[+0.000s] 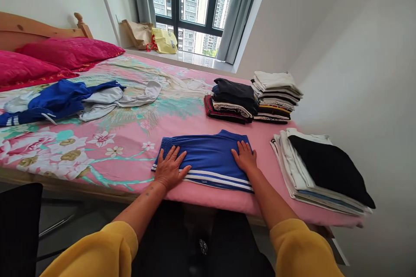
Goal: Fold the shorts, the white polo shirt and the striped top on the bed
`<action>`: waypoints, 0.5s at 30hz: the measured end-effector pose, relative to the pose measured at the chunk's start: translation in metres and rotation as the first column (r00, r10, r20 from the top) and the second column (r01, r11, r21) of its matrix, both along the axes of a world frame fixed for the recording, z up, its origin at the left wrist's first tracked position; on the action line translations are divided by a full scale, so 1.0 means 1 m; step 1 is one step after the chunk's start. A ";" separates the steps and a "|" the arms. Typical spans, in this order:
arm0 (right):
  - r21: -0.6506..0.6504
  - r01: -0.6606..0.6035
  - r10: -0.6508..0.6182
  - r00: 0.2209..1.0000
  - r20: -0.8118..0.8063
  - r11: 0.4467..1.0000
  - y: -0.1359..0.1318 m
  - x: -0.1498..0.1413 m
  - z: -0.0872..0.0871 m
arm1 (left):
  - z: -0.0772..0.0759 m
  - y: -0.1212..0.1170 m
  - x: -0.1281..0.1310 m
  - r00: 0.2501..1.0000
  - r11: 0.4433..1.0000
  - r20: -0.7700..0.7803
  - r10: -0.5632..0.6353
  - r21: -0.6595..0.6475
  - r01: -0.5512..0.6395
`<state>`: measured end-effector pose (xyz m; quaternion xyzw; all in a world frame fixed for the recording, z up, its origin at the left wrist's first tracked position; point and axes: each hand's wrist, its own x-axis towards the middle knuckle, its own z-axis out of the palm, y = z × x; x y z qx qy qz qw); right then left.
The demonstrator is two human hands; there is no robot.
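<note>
- In the head view, the blue shorts (206,156) lie flat by the front edge of the bed (214,202).
- Your left hand (170,168) rests on the stretchy end, and your right hand (244,156) rests on the other end. Each grip is loose: fingers spread, flat on the cloth, pinching nothing.
- If your hands push toward each other, the cloth could bunch up and the white stripes could go crooked.
- A hard tug toward you might make the shorts slip off the bed, because they sit so close to the edge.
- The pile with black cloth on top (328,160) is near your right arm. Your elbow could bump it and make it slide.
- The dark pile (234,95) and the tall pile (276,88) stand behind, so a long reach could knock them.
- Far left are messy clothes (69,97) and red pillows (71,52).
</note>
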<state>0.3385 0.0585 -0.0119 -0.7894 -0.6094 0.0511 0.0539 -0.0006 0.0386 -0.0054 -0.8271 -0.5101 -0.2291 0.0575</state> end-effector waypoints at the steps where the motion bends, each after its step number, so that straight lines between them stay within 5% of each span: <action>1: -0.017 0.002 -0.002 1.000 -0.012 1.000 0.001 -0.002 0.003 | 0.000 0.000 0.000 1.000 1.000 0.009 -0.002 0.005 0.002; 7: -0.088 -0.022 0.018 0.998 -0.055 0.996 -0.016 -0.010 0.022 | -0.002 0.001 -0.001 0.999 1.000 0.040 0.002 0.023 -0.003; 15: 0.078 -0.085 0.090 0.993 -0.072 0.993 -0.100 0.014 -0.009 | -0.001 0.000 -0.001 1.000 0.999 0.026 0.006 0.038 -0.007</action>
